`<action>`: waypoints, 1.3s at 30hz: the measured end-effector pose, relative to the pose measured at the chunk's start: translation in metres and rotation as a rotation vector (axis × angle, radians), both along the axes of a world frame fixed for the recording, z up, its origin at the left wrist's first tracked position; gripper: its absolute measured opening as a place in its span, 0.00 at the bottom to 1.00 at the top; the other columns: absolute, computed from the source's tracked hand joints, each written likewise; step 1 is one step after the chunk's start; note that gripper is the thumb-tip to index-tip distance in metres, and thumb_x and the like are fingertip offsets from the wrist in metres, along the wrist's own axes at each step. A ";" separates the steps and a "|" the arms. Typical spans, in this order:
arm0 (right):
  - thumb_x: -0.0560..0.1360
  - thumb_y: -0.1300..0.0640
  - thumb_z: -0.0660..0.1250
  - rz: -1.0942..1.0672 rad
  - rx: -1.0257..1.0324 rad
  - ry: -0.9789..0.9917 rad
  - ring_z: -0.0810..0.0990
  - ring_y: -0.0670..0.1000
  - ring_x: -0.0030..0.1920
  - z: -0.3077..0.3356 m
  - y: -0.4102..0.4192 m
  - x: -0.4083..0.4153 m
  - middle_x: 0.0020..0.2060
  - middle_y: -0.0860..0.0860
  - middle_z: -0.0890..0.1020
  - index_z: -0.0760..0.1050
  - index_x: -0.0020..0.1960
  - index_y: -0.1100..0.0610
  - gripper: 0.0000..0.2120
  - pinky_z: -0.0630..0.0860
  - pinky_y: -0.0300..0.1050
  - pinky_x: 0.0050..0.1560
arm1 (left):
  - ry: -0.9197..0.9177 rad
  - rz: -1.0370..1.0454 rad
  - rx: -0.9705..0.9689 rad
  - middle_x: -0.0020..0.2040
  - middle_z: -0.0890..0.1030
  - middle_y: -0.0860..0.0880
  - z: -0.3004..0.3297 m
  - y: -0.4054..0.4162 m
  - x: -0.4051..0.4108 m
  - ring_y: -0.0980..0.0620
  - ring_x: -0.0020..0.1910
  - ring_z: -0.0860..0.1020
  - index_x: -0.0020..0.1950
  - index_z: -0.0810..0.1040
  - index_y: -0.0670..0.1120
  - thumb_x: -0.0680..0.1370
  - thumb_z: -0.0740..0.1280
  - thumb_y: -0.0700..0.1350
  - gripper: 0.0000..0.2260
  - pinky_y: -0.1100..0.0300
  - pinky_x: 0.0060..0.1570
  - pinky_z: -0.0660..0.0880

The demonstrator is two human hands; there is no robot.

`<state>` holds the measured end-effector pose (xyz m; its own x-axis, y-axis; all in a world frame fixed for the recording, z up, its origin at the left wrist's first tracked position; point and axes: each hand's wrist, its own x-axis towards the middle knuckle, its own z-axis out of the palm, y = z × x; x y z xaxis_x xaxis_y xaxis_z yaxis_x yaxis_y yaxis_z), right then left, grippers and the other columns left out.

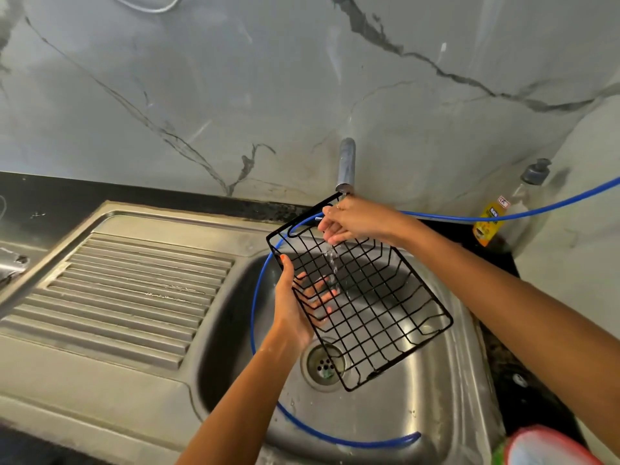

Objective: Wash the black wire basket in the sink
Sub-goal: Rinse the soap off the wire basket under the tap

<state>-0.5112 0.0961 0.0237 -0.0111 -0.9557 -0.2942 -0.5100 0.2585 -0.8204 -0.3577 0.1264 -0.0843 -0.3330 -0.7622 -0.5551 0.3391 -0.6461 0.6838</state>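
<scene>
The black wire basket hangs tilted over the steel sink, its far end just under the tap. My left hand grips its left side, thumb on the rim and fingers spread beneath the wire floor. My right hand is at the basket's far rim below the spout, fingers pointing down and loosely bent. A thin stream of water runs off those fingers through the mesh. I cannot tell whether the right hand touches the rim.
A blue hose comes from the right and loops around inside the basin. The drain lies under the basket. A ridged draining board is on the left. A yellow soap bottle stands in the right corner.
</scene>
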 end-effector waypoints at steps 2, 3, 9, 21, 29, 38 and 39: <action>0.83 0.53 0.52 -0.014 -0.014 -0.028 0.83 0.56 0.50 -0.001 0.001 0.001 0.50 0.62 0.81 0.76 0.55 0.67 0.20 0.79 0.40 0.51 | -0.015 -0.013 -0.020 0.56 0.84 0.42 0.001 0.002 0.001 0.39 0.59 0.80 0.64 0.79 0.45 0.71 0.59 0.72 0.36 0.48 0.55 0.75; 0.83 0.53 0.52 -0.020 -0.018 -0.045 0.83 0.56 0.49 0.000 0.002 0.001 0.49 0.62 0.81 0.76 0.55 0.67 0.20 0.79 0.40 0.50 | -0.033 -0.015 -0.029 0.56 0.84 0.43 0.003 0.004 0.001 0.39 0.59 0.81 0.64 0.79 0.45 0.70 0.60 0.73 0.37 0.47 0.56 0.75; 0.83 0.50 0.53 0.279 0.383 0.067 0.83 0.58 0.39 0.021 0.009 -0.007 0.43 0.65 0.83 0.76 0.54 0.71 0.24 0.82 0.42 0.42 | -0.118 -0.033 -0.118 0.47 0.85 0.45 0.020 0.000 -0.002 0.49 0.40 0.82 0.57 0.80 0.45 0.75 0.56 0.71 0.32 0.59 0.36 0.74; 0.79 0.61 0.57 -0.109 -0.117 0.129 0.81 0.52 0.43 -0.004 -0.010 -0.005 0.45 0.59 0.83 0.80 0.51 0.63 0.13 0.80 0.44 0.51 | -0.257 0.226 -0.096 0.72 0.71 0.44 0.014 -0.003 0.011 0.40 0.68 0.71 0.75 0.64 0.56 0.46 0.68 0.81 0.61 0.37 0.66 0.68; 0.76 0.58 0.63 -0.376 -0.165 -0.207 0.83 0.53 0.38 -0.023 -0.048 0.008 0.42 0.60 0.84 0.79 0.48 0.63 0.09 0.82 0.44 0.43 | -0.258 0.285 -0.044 0.73 0.70 0.41 0.005 -0.003 0.029 0.37 0.69 0.71 0.74 0.65 0.56 0.49 0.69 0.81 0.58 0.36 0.65 0.69; 0.76 0.58 0.55 -0.217 -0.090 0.262 0.82 0.61 0.37 -0.061 -0.107 0.014 0.38 0.61 0.80 0.74 0.49 0.61 0.11 0.81 0.53 0.41 | -0.259 0.285 -0.017 0.71 0.72 0.41 -0.012 -0.004 0.034 0.36 0.67 0.73 0.73 0.67 0.56 0.50 0.68 0.81 0.56 0.36 0.64 0.70; 0.75 0.59 0.55 -0.179 -0.057 0.341 0.81 0.60 0.35 -0.060 -0.104 0.016 0.34 0.60 0.78 0.72 0.43 0.59 0.08 0.80 0.50 0.38 | -0.267 0.284 -0.018 0.70 0.73 0.42 -0.012 -0.003 0.034 0.37 0.65 0.74 0.73 0.67 0.57 0.49 0.68 0.81 0.56 0.36 0.63 0.70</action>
<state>-0.4957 -0.0075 -0.0368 -0.2673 -0.9445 -0.1911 -0.7068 0.3270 -0.6273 -0.3237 0.1234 -0.0965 0.0472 -0.8134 -0.5798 0.3111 -0.5396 0.7823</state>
